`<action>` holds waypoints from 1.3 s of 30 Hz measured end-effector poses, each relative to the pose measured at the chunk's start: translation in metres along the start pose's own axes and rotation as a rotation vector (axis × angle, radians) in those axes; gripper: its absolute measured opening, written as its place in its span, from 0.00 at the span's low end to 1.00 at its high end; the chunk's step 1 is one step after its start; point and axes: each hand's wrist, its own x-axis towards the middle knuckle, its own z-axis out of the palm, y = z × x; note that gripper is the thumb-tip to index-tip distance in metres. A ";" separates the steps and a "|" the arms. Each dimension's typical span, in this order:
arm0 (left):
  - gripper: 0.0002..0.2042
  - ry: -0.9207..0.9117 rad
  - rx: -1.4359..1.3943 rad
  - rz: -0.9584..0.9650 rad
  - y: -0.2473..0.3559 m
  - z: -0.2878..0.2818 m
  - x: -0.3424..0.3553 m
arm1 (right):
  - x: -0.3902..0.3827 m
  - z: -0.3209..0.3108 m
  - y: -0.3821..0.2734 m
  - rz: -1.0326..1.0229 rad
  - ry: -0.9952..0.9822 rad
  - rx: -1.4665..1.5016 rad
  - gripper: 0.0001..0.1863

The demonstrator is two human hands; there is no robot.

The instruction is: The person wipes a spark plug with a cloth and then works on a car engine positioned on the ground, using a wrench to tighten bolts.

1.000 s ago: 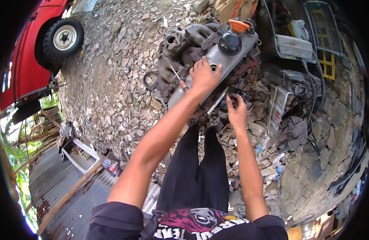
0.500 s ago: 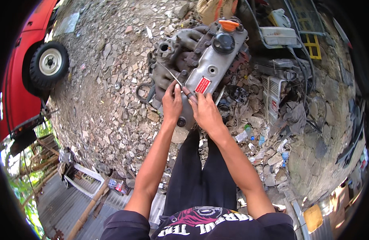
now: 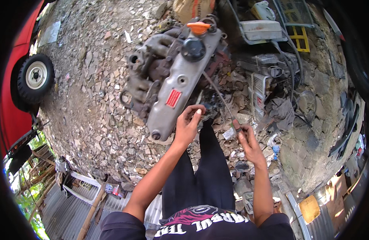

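A grey engine (image 3: 170,84), with an orange cap (image 3: 198,28), a round black cap (image 3: 192,50) and a red label on its long cover, lies on the rubble. My left hand (image 3: 188,124) is beside the cover's lower right, fingers curled and pinched; what they hold, if anything, I cannot make out. My right hand (image 3: 250,144) grips a long screwdriver (image 3: 237,125) by its brown handle. The shaft angles up to the cover's right side; whether the tip touches it I cannot tell. Dark parts lie below that side of the engine, partly hidden.
A red vehicle (image 3: 16,124) with a spare-looking wheel (image 3: 35,76) is at left. Crates, hoses and grey housings (image 3: 264,64) crowd the right beside a stone wall (image 3: 324,120). A sack (image 3: 188,10) lies behind the engine. Corrugated sheets (image 3: 64,216) are at lower left.
The screwdriver has moved from the cover's left side to its right, now in my right hand, which moved out rightward. My left hand shifted right and down. The engine appears further left in view.
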 end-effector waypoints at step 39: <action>0.05 0.460 -1.070 -0.348 -0.090 0.075 0.167 | 0.190 -0.141 -0.202 -0.559 -0.219 -1.349 0.18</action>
